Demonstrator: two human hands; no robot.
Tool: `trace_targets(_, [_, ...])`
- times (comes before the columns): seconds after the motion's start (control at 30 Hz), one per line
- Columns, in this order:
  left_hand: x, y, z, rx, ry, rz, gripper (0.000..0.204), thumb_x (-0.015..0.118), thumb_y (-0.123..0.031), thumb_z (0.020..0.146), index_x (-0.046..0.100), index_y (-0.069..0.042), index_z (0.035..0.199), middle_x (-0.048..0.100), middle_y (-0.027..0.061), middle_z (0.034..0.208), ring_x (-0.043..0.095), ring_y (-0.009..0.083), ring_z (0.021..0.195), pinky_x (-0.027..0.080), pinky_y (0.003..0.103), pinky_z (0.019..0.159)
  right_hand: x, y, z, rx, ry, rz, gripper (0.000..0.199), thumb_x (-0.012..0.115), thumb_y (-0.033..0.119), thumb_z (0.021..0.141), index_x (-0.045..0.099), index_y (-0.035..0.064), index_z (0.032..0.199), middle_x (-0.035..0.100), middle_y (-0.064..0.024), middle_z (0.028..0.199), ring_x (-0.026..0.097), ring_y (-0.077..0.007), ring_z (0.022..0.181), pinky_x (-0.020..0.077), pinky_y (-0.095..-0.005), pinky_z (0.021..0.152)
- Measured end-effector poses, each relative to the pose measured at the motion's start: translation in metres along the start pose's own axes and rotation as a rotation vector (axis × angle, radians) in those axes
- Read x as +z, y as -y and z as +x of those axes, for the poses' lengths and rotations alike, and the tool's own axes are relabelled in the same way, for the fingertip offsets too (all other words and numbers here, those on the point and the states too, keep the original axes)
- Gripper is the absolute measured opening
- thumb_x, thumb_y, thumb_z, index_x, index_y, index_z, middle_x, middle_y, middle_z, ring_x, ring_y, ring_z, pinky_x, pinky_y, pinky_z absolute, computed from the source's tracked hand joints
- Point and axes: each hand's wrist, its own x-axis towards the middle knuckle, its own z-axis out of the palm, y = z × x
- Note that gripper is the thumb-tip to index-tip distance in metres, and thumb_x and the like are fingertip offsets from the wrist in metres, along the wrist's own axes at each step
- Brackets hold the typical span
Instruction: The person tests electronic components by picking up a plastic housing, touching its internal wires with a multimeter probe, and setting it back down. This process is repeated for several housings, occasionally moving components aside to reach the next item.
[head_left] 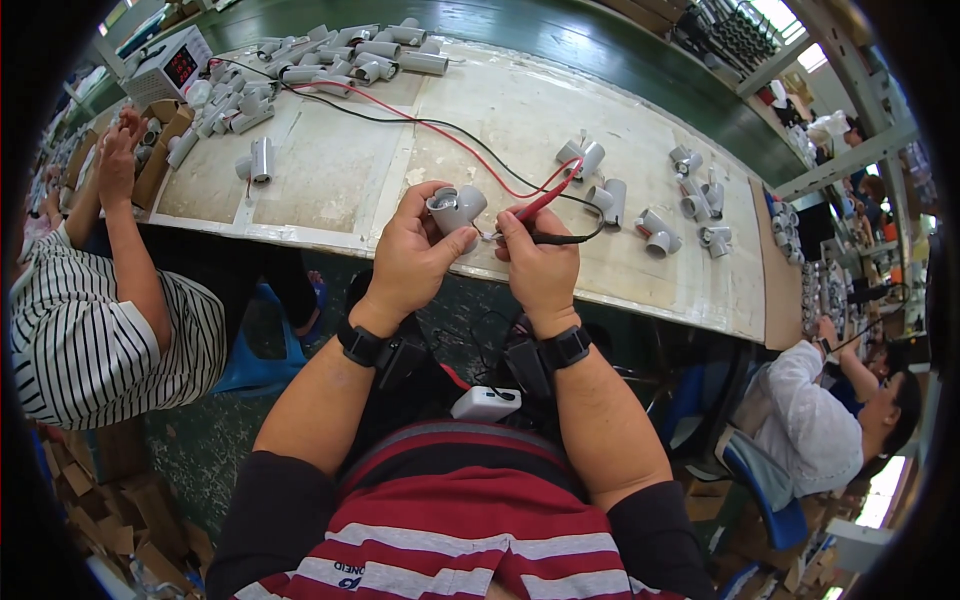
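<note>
My left hand [412,250] is closed around a grey T-shaped plastic part [460,206], held above the table's near edge. Pinched in my right hand [540,268] are a red test probe [548,196] and a black test probe [562,239]. Their tips come close to the lower right side of the grey part; whether they touch it I cannot tell. A red wire [455,142] and a black wire [440,124] run from the probes across the table toward a white box with a red display [168,66].
Several similar grey parts [655,232] lie to the right, with a pile of them [375,55] at the far left. One part [261,160] stands apart. A person in a striped shirt [110,340] sits at left beside a cardboard box [165,150]; another person [810,415] sits at right.
</note>
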Motion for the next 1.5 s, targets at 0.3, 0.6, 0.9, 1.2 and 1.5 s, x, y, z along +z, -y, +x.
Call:
trace_targets(0.3, [0.000, 0.000, 0.000, 0.001, -0.002, 0.009, 0.054, 0.074, 0.001, 0.093, 0.048, -0.005, 0.139, 0.064, 0.0087, 0.119, 0.066, 0.0149, 0.106, 0.057, 0.030, 0.091, 0.000, 0.000, 0.001, -0.001, -0.011, -0.022, 0.014, 0.073, 0.014, 0.098, 0.072, 0.0007, 0.100, 0.071, -0.0047, 0.081, 0.065, -0.0098, 0.065, 0.0545, -0.0236, 0.059])
trace_targets(0.6, [-0.002, 0.002, 0.002, 0.009, 0.007, 0.007, 0.054, 0.074, 0.001, 0.093, 0.048, -0.005, 0.139, 0.064, 0.0092, 0.120, 0.066, 0.0155, 0.106, 0.057, 0.030, 0.092, 0.000, 0.000, 0.002, 0.000, -0.008, -0.036, 0.013, 0.073, 0.013, 0.097, 0.072, 0.0007, 0.100, 0.071, -0.0049, 0.081, 0.065, -0.0095, 0.065, 0.0545, -0.0233, 0.058])
trace_targets(0.9, [-0.004, -0.002, 0.004, -0.021, 0.014, 0.012, 0.053, 0.074, -0.001, 0.094, 0.048, -0.005, 0.139, 0.064, 0.0108, 0.121, 0.066, 0.0167, 0.107, 0.057, 0.031, 0.091, 0.000, -0.001, 0.002, -0.004, -0.007, -0.007, 0.013, 0.073, 0.013, 0.098, 0.072, 0.0012, 0.101, 0.071, -0.0049, 0.081, 0.065, -0.0097, 0.064, 0.0539, -0.0235, 0.058])
trace_targets(1.2, [-0.004, 0.001, 0.007, 0.022, -0.002, 0.084, 0.052, 0.075, -0.003, 0.094, 0.048, -0.003, 0.139, 0.065, 0.0122, 0.118, 0.067, 0.0176, 0.104, 0.059, 0.031, 0.087, -0.002, -0.007, 0.004, -0.005, 0.010, -0.012, 0.012, 0.072, 0.014, 0.098, 0.071, 0.0015, 0.098, 0.071, -0.0048, 0.080, 0.065, -0.0105, 0.062, 0.0531, -0.0242, 0.056])
trace_targets(1.5, [-0.011, 0.009, 0.016, 0.095, 0.022, 0.105, 0.050, 0.075, -0.005, 0.094, 0.050, -0.003, 0.138, 0.067, 0.0104, 0.113, 0.066, 0.0160, 0.100, 0.056, 0.029, 0.084, 0.000, -0.015, 0.011, -0.098, -0.004, -0.064, 0.011, 0.072, 0.013, 0.096, 0.071, 0.0019, 0.096, 0.071, -0.0039, 0.077, 0.064, -0.0117, 0.060, 0.0502, -0.0262, 0.052])
